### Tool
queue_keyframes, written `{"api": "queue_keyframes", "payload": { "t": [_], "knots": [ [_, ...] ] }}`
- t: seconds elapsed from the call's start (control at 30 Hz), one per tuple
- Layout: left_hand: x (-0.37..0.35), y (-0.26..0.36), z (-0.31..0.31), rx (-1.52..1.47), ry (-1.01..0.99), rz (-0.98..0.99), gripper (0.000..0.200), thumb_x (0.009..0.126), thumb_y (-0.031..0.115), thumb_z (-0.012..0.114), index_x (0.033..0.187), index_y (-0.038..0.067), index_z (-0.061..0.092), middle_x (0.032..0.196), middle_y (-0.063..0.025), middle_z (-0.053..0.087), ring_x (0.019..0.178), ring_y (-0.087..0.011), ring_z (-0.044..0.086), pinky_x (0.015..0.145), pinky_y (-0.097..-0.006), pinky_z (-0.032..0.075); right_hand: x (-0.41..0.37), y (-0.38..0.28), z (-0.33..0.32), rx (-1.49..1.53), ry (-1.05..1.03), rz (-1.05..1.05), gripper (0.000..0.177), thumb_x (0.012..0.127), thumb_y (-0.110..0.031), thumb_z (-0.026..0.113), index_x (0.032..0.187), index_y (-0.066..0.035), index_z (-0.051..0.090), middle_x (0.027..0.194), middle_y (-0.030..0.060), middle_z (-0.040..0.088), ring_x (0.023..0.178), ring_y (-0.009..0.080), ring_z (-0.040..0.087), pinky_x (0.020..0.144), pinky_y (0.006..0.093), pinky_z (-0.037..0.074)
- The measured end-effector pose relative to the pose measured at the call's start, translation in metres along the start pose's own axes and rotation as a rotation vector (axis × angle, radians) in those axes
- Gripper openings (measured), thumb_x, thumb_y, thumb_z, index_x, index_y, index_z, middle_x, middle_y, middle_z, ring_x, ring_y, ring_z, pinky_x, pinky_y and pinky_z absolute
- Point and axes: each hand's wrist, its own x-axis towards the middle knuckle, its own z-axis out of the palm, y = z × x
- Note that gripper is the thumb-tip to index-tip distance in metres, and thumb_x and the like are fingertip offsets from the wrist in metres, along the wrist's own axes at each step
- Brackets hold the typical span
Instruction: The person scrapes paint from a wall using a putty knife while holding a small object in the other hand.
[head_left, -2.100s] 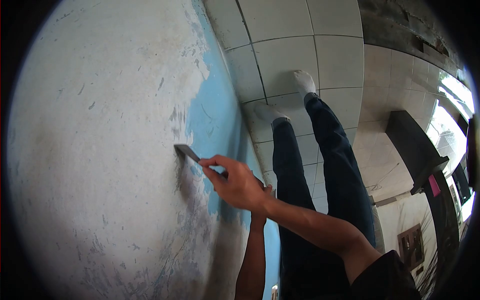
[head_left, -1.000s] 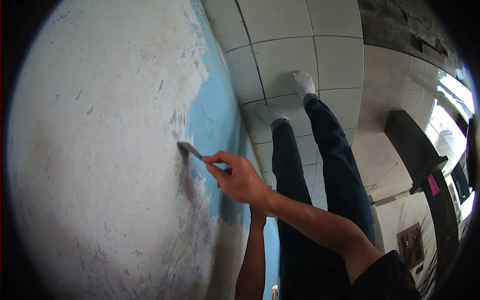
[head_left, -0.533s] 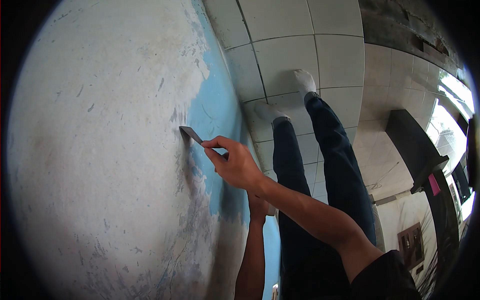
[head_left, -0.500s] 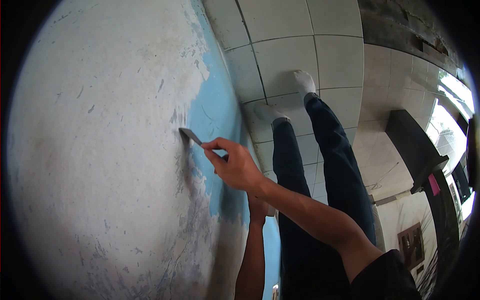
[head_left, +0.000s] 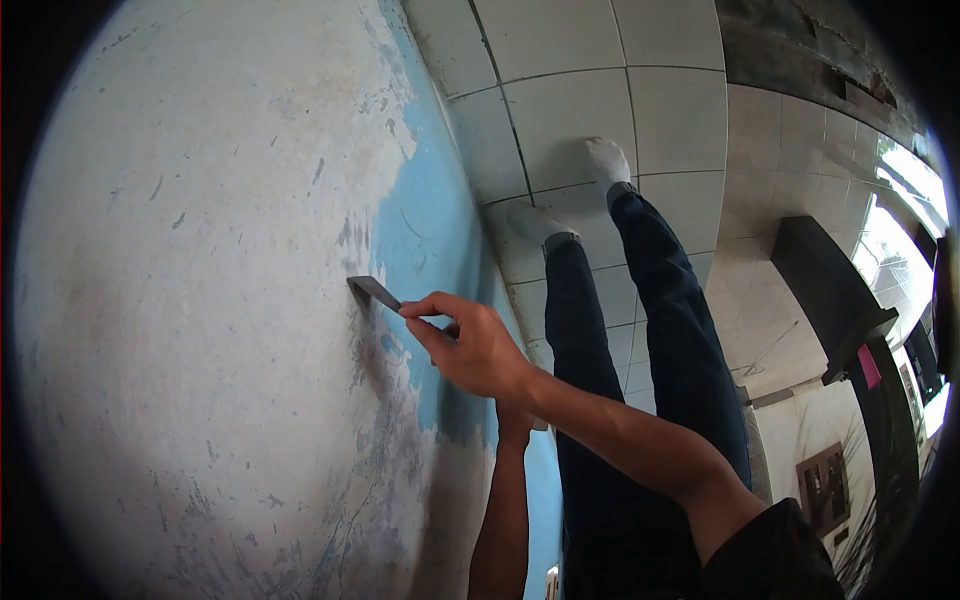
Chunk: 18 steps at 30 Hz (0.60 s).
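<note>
My right hand point(head_left: 470, 345) is closed on a scraper point(head_left: 376, 292), pinching it between thumb and fingers. Its flat grey blade meets the wall where bare whitish plaster borders the light blue paint point(head_left: 415, 225). A shadow falls on the wall just below the blade. Behind my right wrist, low by the wall, is my left hand point(head_left: 515, 420), mostly covered. Its fingers are hidden, and a small pale edge of something shows beside it.
The scuffed, patchy wall point(head_left: 220, 330) fills the left side. My legs in dark jeans point(head_left: 640, 330) stretch over the pale floor tiles point(head_left: 570, 120), feet in light socks point(head_left: 608, 162). A dark curved frame point(head_left: 835, 290) stands at the right, near bright openings.
My right hand and the scraper have shifted slightly down the view, with the blade tip a little further left on the wall. My left hand stays about where it was.
</note>
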Motion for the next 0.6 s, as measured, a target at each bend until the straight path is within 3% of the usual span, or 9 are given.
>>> {"api": "queue_keyframes", "payload": {
  "t": [0.2, 0.4, 0.5, 0.6],
  "knots": [
    [0.003, 0.008, 0.004, 0.005, -0.011, -0.063, 0.065, 0.096, 0.018, 0.064, 0.148, -0.002, 0.031, 0.140, -0.0173, 0.047, 0.127, -0.0268, 0.049, 0.108, -0.0400, 0.037, -0.004, 0.005, 0.010, 0.013, 0.076, -0.132, 0.024, 0.098, -0.018, 0.063, 0.118, -0.004, 0.066, 0.087, 0.0077, 0.069, 0.063, 0.0122, 0.061, 0.059, 0.0297, 0.049],
    [0.003, 0.015, 0.008, 0.010, -0.005, -0.083, 0.065, 0.096, 0.017, 0.064, 0.148, -0.001, 0.030, 0.139, -0.0173, 0.046, 0.127, -0.0267, 0.049, 0.108, -0.0400, 0.037, 0.006, 0.003, 0.009, 0.034, 0.074, -0.043, 0.024, 0.098, -0.017, 0.063, 0.118, -0.003, 0.065, 0.087, 0.0092, 0.070, 0.062, 0.0121, 0.062, 0.059, 0.0296, 0.049],
    [0.006, 0.014, 0.008, 0.008, -0.003, -0.077, 0.065, 0.095, 0.017, 0.064, 0.148, -0.001, 0.029, 0.139, -0.0172, 0.046, 0.127, -0.0266, 0.049, 0.107, -0.0398, 0.037, -0.009, 0.007, 0.014, 0.006, 0.114, -0.184, 0.024, 0.099, -0.017, 0.062, 0.118, -0.004, 0.065, 0.076, 0.0063, 0.065, 0.061, 0.0118, 0.061, 0.058, 0.0292, 0.049],
    [0.004, 0.019, 0.008, 0.014, 0.002, -0.091, 0.065, 0.095, 0.017, 0.064, 0.147, -0.001, 0.029, 0.138, -0.0171, 0.046, 0.126, -0.0266, 0.050, 0.107, -0.0396, 0.037, 0.007, 0.007, 0.008, 0.029, 0.097, -0.091, 0.025, 0.098, -0.018, 0.063, 0.119, -0.004, 0.065, 0.080, 0.0081, 0.068, 0.062, 0.0124, 0.063, 0.059, 0.0292, 0.050]
  ]
}}
